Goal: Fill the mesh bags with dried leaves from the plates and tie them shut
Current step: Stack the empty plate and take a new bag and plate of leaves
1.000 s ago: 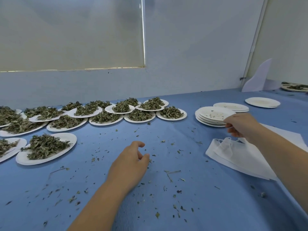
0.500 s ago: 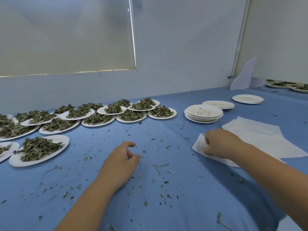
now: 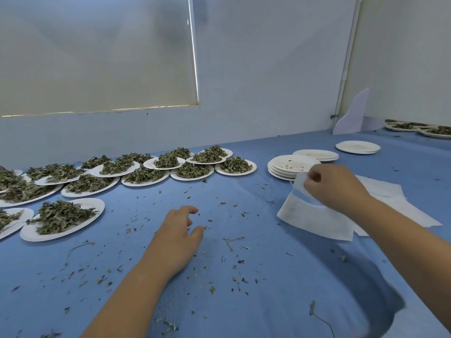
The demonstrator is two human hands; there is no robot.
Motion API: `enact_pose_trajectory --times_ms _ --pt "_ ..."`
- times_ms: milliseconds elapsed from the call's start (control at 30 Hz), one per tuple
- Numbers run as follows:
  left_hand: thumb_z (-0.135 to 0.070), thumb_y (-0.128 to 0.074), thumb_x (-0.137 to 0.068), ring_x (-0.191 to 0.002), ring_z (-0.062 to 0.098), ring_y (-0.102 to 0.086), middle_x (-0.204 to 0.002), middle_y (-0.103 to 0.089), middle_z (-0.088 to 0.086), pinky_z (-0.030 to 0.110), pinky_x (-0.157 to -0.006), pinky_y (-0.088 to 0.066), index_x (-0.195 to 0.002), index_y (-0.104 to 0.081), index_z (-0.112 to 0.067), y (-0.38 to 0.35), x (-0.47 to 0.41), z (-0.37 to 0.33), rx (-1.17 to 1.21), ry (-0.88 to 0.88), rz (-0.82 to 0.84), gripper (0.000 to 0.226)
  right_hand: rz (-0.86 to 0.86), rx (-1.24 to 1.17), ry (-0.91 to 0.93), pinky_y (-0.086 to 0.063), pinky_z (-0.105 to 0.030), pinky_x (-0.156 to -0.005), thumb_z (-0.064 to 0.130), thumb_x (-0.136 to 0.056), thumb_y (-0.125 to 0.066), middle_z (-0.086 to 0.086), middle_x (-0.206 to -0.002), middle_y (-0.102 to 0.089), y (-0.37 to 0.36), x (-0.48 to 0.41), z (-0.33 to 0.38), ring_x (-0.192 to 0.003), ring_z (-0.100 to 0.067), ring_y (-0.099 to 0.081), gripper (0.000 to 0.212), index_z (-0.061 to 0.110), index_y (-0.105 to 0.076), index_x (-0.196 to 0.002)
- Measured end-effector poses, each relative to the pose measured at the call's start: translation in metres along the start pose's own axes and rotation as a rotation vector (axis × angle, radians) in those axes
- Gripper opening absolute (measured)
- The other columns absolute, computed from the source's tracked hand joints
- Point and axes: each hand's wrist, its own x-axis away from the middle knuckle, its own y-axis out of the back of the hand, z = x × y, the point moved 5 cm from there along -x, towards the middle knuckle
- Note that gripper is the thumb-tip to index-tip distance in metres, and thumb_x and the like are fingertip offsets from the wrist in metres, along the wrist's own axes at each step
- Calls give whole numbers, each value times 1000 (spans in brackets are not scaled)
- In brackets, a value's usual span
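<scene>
My right hand pinches the top edge of a white mesh bag and holds that edge up off a flat pile of white bags at the right. My left hand rests on the blue cloth in the middle, fingers loosely curled and holding nothing. Several white plates heaped with dried leaves sit in rows from the centre back to the left edge. The nearest full plate lies left of my left hand.
A stack of empty white plates stands just behind the bags, with two more low stacks further right. Loose leaf crumbs and stems dot the blue table cover. More leaf plates sit at the far right by a white card.
My right hand came back from the stacked plates to the bag pile, took hold of the top bag's edge and lifted it. My left hand has stayed put.
</scene>
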Motion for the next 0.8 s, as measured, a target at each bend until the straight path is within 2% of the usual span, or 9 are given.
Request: enact_pose_trajectory --times_ms 100,167,233,333,467,600,700,767,800 --pt "-36 -50 -95 -86 1 -49 -112 -43 -10 25 -75 -38 -131 -42 -33 3 -1 -1 4 0 -32 37 -26 -240 82 -35 -25 -53 30 -91 -53 10 -74 -61 29 2 16 -67 -6 -53 17 25 -62 -77" --pt "-35 -50 -95 -83 2 -52 -110 -42 -12 25 -74 -41 -129 -43 -34 7 0 -3 26 -18 -60 35 4 -383 138 -35 -22 -53 34 -91 -56 12 -72 -61 42 6 31 -61 -2 -52 16 28 -63 -79" --pt "-32 -51 -95 -75 3 -54 -106 -43 -17 20 -66 -42 -125 -47 -35 16 2 -9 87 -68 -119 31 47 -431 209 -36 -19 -52 37 -91 -57 14 -69 -62 50 12 48 -55 4 -51 17 29 -64 -78" --pt "-26 -52 -94 -79 -4 -51 -104 -49 -15 12 -59 -40 -117 -52 -35 33 6 -21 212 -132 -239 24 100 -440 323 -41 -18 -54 36 -91 -58 13 -73 -64 54 22 77 -59 1 -52 17 29 -64 -77" --pt "-32 -53 -94 -89 -11 -51 -108 -53 -18 13 -68 -40 -111 -53 -42 51 18 -39 400 -162 -297 20 217 -486 427 -47 -29 -63 31 -91 -60 7 -79 -68 50 30 116 -69 -12 -59 14 25 -66 -80" --pt "-49 -53 -91 -99 -13 -52 -111 -55 -26 19 -83 -44 -118 -52 -46 67 33 -47 471 -227 -214 27 294 -507 543 -48 -32 -64 30 -91 -61 2 -79 -69 36 36 162 -69 -19 -60 13 25 -67 -81" --pt "-48 -56 -90 -94 -3 -61 -103 -65 -21 28 -81 -50 -112 -60 -42 85 38 -32 481 -169 -134 23 335 -534 608 -46 -21 -59 27 -91 -61 2 -78 -67 19 41 197 -63 -8 -55 11 25 -68 -82" --pt "-41 -58 -92 -87 19 -66 -95 -71 -6 43 -82 -54 -101 -69 -31 100 40 -14 441 -96 -71 17 366 -565 642 -46 -21 -59 26 -91 -61 3 -77 -67 6 44 222 -63 -5 -54 11 25 -68 -82" --pt "-37 -58 -94 -83 28 -65 -92 -72 0 46 -81 -52 -97 -71 -24 107 41 -4 422 -69 -36 19 384 -583 656 -46 -22 -60 26 -91 -62 4 -76 -66 -3 46 235 -63 -4 -53 11 25 -68 -81"
